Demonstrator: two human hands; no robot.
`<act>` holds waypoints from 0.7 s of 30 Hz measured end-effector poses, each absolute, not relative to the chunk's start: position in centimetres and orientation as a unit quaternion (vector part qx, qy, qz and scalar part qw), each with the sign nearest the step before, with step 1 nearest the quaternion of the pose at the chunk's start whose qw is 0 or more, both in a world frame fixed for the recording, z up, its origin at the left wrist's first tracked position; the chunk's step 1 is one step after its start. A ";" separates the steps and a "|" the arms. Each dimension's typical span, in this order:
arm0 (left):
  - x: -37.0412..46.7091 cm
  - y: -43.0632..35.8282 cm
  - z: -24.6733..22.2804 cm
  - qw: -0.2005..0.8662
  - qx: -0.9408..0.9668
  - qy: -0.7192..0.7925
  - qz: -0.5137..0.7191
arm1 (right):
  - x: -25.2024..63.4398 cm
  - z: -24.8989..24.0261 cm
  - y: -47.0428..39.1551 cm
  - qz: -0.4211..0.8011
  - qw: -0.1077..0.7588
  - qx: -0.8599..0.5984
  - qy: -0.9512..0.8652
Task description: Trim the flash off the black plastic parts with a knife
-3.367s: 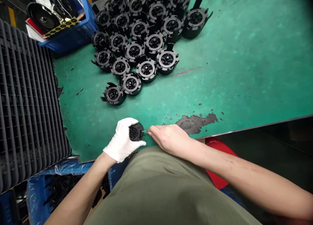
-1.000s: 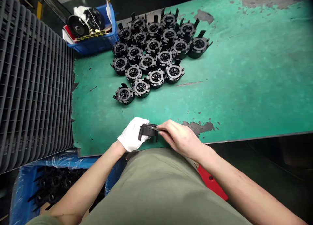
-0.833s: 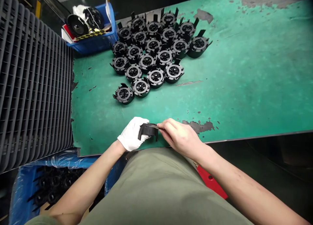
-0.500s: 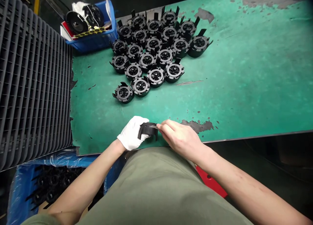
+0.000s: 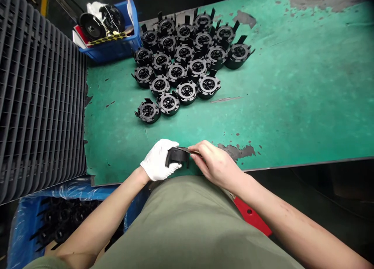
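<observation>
Left hand [image 5: 160, 160] grips black part [image 5: 179, 156]; right hand [image 5: 214, 161] pinches tool [image 5: 185, 149]

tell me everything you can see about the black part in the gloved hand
The black part looks like matt plastic, seen side-on: a short, curved wall with a narrow prong pointing down at either end. The gloved left hand grips its left side, near the front edge of the green table. A thin tool in the bare right hand is at its upper rim; contact is unclear.
</observation>
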State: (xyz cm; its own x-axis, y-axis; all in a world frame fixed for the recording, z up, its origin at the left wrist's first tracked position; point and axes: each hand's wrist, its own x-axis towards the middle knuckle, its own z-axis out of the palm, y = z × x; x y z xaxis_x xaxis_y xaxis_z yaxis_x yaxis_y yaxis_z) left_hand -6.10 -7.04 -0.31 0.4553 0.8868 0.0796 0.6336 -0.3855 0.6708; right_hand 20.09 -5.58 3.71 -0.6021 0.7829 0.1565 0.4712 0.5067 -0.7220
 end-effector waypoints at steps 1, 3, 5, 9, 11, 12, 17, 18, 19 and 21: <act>-6.2 -7.1 -0.3 0.293 0.802 0.469 0.227 | 20.1 3.7 -5.7 0.333 0.247 -0.367 -0.833; -6.3 -7.3 -0.4 0.301 0.802 0.457 0.239 | 20.2 3.7 -5.9 0.341 0.257 -0.346 -0.835; -6.3 -7.4 -0.7 0.302 0.800 0.453 0.250 | 20.5 3.5 -6.4 0.328 0.255 -0.331 -0.848; -6.4 -7.8 -1.6 0.293 0.795 0.461 0.265 | 21.1 2.5 -7.6 0.255 0.230 -0.332 -0.879; -6.4 -7.9 -1.9 0.287 0.792 0.466 0.269 | 21.2 2.2 -8.1 0.229 0.217 -0.336 -0.887; -6.3 -8.0 -1.9 0.285 0.792 0.468 0.270 | 21.1 2.2 -8.2 0.220 0.213 -0.337 -0.890; -6.1 -7.9 -1.7 0.279 0.788 0.474 0.277 | 20.7 2.7 -8.3 0.182 0.230 -0.332 -0.897; -6.0 -7.8 -1.6 0.280 0.787 0.475 0.277 | 20.6 2.8 -8.3 0.176 0.231 -0.333 -0.897; -6.0 -7.8 -1.6 0.280 0.786 0.476 0.277 | 20.5 2.9 -8.3 0.171 0.229 -0.335 -0.898; -6.0 -7.8 -1.5 0.280 0.786 0.476 0.278 | 20.5 3.0 -8.4 0.166 0.220 -0.342 -0.898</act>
